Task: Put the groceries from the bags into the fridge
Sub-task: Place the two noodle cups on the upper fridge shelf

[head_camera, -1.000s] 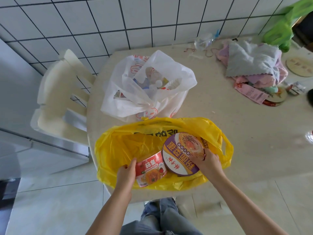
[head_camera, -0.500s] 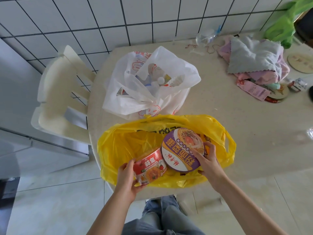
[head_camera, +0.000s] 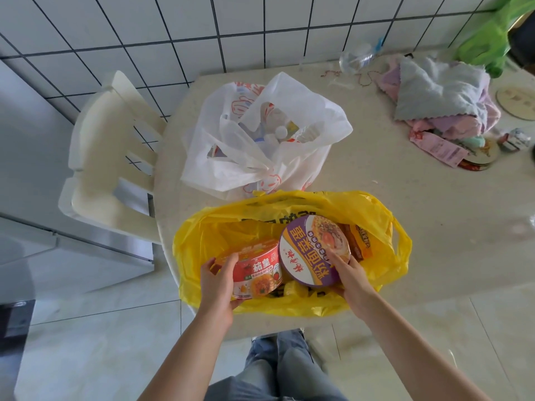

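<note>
The red noodle bowl (head_camera: 254, 270) lies on its side in the mouth of the yellow bag (head_camera: 373, 215), at the bag's near left. The left hand (head_camera: 217, 285) grips this bowl: the fingers curl over its upper edge and the thumb sits under its lower edge.

The purple noodle bowl (head_camera: 309, 250) stands tilted beside the red bowl, touching it, with its round lid facing the camera. The right hand (head_camera: 351, 280) holds this bowl at its lower right rim: the fingers lie on the lid and the thumb wraps underneath. Both bowls are partly inside the yellow bag.

An orange packet (head_camera: 357, 241) lies in the bag behind the purple bowl, partly hidden by it.

The yellow bag sits at the near edge of the table (head_camera: 434, 204), with its mouth open. One handle loop hangs at its right side.

A white bag (head_camera: 266, 146) stands just behind the yellow bag, touching it. Its mouth is open and bottle caps show inside; the contents cannot be told further.

A pile of cloths (head_camera: 440, 91) lies at the far right of the table, well apart from both bags. A green bag (head_camera: 489, 39) hangs near the wall behind it.

A white chair (head_camera: 107, 157) stands at the left of the table, against the tiled wall (head_camera: 173, 30).
</note>
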{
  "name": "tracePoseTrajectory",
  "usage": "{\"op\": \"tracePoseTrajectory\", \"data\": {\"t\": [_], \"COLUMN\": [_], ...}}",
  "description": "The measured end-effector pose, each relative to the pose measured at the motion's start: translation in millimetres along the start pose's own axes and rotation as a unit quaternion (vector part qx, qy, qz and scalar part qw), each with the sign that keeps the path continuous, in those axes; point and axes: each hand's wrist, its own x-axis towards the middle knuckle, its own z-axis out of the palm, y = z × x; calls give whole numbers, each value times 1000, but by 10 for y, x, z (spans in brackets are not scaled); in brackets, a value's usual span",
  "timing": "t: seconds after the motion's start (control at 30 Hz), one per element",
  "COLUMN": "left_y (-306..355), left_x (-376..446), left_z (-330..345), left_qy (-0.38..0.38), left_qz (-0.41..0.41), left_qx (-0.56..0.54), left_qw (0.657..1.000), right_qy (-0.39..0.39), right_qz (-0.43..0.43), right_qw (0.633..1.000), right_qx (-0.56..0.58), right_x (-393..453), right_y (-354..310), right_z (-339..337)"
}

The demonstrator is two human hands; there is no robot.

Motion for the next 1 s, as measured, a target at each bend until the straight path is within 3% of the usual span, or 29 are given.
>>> {"op": "tracePoseTrajectory", "data": {"t": [0.3,0.6,0.77,1.0], "left_y": [38,153,115,-209], "left_x": [-8,-127,-352,-773], "left_z": [-116,-418,-608,-952], "left_qy": [-14,-91,-130,-122], "left_qz": [4,40,41,65], "left_qx": [-19,-63,-91,-164], "left_qw": [1000,993,986,977], "right_qy": [-63,-67,-106,-162], "right_qz": [-56,-70,-77,-31], "right_qw": [993,992,988,983], "right_qx": [79,81,84,79], "right_x": [-196,-528,-820,-1158], "right_y": [-44,-51,-94,-94], "right_z": [50,31,-2,-151]}}
